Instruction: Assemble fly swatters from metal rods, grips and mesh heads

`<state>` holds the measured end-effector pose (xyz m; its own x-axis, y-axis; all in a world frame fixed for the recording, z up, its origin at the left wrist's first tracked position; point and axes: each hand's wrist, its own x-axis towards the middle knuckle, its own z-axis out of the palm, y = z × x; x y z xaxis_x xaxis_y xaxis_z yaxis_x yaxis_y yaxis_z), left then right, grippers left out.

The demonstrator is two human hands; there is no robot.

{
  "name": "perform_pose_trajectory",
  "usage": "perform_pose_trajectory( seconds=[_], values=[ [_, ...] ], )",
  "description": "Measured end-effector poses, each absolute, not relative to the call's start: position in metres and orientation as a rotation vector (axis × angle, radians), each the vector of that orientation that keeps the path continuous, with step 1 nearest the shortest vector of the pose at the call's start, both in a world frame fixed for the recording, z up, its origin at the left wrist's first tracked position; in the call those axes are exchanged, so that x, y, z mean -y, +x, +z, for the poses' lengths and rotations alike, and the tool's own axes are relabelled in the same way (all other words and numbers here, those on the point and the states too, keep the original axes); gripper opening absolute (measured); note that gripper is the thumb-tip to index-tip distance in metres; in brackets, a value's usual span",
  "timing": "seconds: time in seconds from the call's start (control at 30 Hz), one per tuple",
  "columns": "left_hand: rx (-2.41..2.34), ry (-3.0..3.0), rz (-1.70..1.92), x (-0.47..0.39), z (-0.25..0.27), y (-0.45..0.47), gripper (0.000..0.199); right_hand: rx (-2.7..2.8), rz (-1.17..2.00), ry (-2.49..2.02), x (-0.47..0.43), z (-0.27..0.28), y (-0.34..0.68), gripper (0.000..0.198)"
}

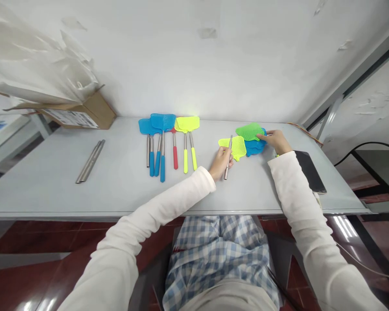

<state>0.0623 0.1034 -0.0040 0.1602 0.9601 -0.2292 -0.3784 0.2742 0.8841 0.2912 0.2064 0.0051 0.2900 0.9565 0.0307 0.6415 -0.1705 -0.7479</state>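
My left hand (221, 163) is closed round a thin metal rod (226, 173), which stands tilted over the table. Beside it lies a yellow fly swatter head (238, 147). My right hand (277, 140) has its fingers on the edge of a green fly swatter head (250, 131). Under the green one, several blue swatter heads (254, 148) are stacked. Farther left, whole fly swatters lie in a row: several blue ones (163, 122), one with a red handle (175, 157) and yellow ones (188, 124) with metal shafts.
Metal tubes (91, 162) lie at the left of the grey table (123, 190). An opened cardboard box (99, 110) with white plastic wrapping (35, 56) stands at the back left. A dark tablet-like slab (309, 170) lies beside my right forearm. A white wall (188, 65) rises behind.
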Motion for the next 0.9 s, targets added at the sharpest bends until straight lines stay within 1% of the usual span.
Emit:
perform_pose_trajectory(
  seconds=[0.07,0.13,0.27,0.4,0.5,0.57,0.7,0.8,0.9],
  values=[
    [-0.941,0.789,1.094,-0.102,-0.004,0.062,0.015,1.428,0.578,-1.944,-0.206,0.006,0.289,0.031],
    [-0.940,0.788,1.089,-0.103,-0.005,0.062,0.014,1.433,0.486,-1.967,-0.204,0.009,0.285,0.024],
    [-0.953,0.762,1.103,-0.105,-0.005,0.061,0.013,1.426,0.209,-2.021,-0.200,0.017,0.279,0.021],
    [-0.966,0.765,1.105,-0.105,-0.004,0.061,0.011,1.353,0.091,-1.958,-0.195,0.029,0.283,0.012],
    [-0.949,0.798,1.094,-0.104,-0.002,0.060,0.010,1.172,0.045,-1.860,-0.191,0.038,0.286,0.010],
    [-0.946,0.818,1.087,-0.103,-0.001,0.060,0.009,1.036,0.165,-1.743,-0.191,0.041,0.284,0.013],
    [-0.927,0.892,1.060,-0.100,0.002,0.059,0.008,0.827,0.660,-1.450,-0.196,0.036,0.266,0.022],
    [-0.908,0.969,1.020,-0.097,0.003,0.058,0.006,0.848,0.995,-1.213,-0.197,0.026,0.245,0.032],
    [-0.914,0.995,1.005,-0.096,0.003,0.058,0.004,0.880,1.127,-1.050,-0.195,0.017,0.228,0.036]
  ],
)
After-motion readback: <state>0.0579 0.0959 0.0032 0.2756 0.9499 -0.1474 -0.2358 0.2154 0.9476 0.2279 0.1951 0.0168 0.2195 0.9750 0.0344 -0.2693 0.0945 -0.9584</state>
